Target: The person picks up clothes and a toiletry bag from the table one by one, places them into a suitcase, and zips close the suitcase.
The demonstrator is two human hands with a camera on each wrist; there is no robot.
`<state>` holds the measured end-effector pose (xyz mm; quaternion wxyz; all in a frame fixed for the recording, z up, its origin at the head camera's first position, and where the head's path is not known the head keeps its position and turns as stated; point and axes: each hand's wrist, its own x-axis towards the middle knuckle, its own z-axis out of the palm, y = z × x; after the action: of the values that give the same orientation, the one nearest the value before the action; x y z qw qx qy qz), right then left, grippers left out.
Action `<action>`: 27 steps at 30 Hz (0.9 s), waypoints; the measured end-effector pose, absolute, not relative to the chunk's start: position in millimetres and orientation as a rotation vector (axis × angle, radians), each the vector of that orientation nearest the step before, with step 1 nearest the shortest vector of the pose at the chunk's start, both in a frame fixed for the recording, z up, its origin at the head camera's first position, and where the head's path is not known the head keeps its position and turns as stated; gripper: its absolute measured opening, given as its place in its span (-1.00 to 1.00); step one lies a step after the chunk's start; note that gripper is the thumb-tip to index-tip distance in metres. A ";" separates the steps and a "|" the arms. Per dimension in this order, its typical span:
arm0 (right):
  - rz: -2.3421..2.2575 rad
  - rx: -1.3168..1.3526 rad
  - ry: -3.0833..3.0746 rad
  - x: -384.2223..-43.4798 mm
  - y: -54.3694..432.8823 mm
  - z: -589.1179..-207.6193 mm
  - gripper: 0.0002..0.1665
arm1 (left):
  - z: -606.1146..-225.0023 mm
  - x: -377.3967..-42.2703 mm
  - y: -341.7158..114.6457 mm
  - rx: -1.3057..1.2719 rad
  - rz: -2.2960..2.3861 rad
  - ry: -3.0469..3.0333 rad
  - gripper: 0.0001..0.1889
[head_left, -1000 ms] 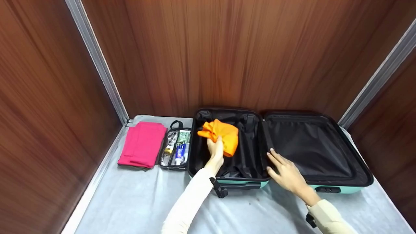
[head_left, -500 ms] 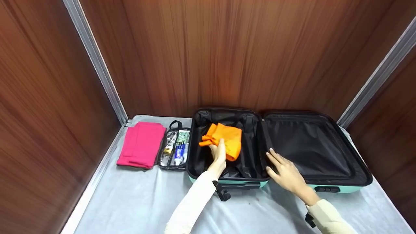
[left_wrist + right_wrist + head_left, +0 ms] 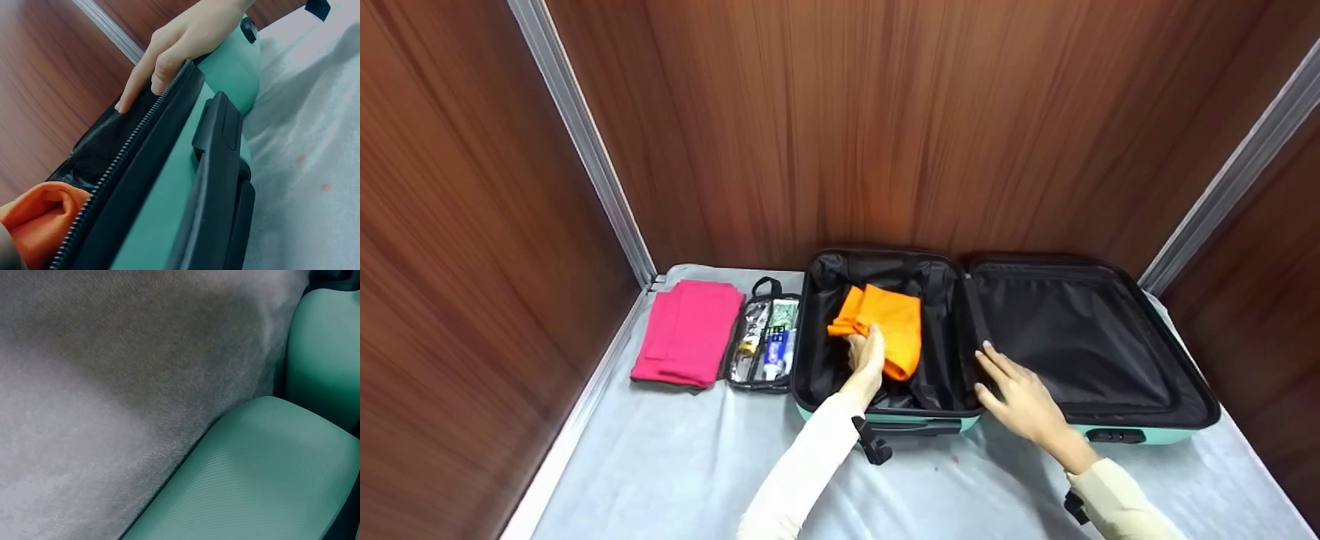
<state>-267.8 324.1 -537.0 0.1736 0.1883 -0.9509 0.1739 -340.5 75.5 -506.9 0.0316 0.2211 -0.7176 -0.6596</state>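
Because it is folded into a loose bundle, the orange cloth [image 3: 894, 319] seems to fit easily within the left half of the suitcase [image 3: 941, 330], where it lies over the black lining. At its near left edge the left hand [image 3: 864, 367] grips it, thumb along the top and fingers curled into the gathered folds; the fingertips are hidden, but this hold probably keeps the layers together.

The right hand [image 3: 1021, 401] grasps nothing, its fingers relaxed and fairly straight. It rests at the middle of the case, and the left wrist view shows fingers reaching over the zip rim [image 3: 133, 140], likely to steady that half. The carry handle [image 3: 216, 169] is on the near side, facing the person. Spread flat alongside, the right half [image 3: 1072, 337] has a black inner panel and a combination lock [image 3: 1116, 436]; laid out so, both halves can be reached from above.

Just left of the case lies a toiletry bag [image 3: 763, 386], tubes visible through its clear panels, then a neatly folded pink cloth [image 3: 690, 330], perhaps lined up for the left hand's reach. A pale sheet [image 3: 660, 465] lies under everything.
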 end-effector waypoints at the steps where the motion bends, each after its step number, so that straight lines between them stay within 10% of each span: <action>1: 0.490 0.534 -2.696 -268.0 324.2 -536.8 -0.34 | -506.3 -340.3 75.1 0.676 -2.036 -2.211 -0.53; 15: 0.484 0.551 -2.696 -268.2 322.9 -538.2 -0.35 | -530.6 -335.0 72.2 0.520 -2.656 -1.825 -0.44; 27: 0.486 0.545 -2.695 -268.7 324.0 -536.8 -0.34 | -517.5 -338.4 55.4 0.571 -2.035 -2.249 -0.21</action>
<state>-268.7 324.0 -536.8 0.1738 0.1921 -0.9505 0.1715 -338.4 55.4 -517.5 0.0276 0.1848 -0.7285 -0.6591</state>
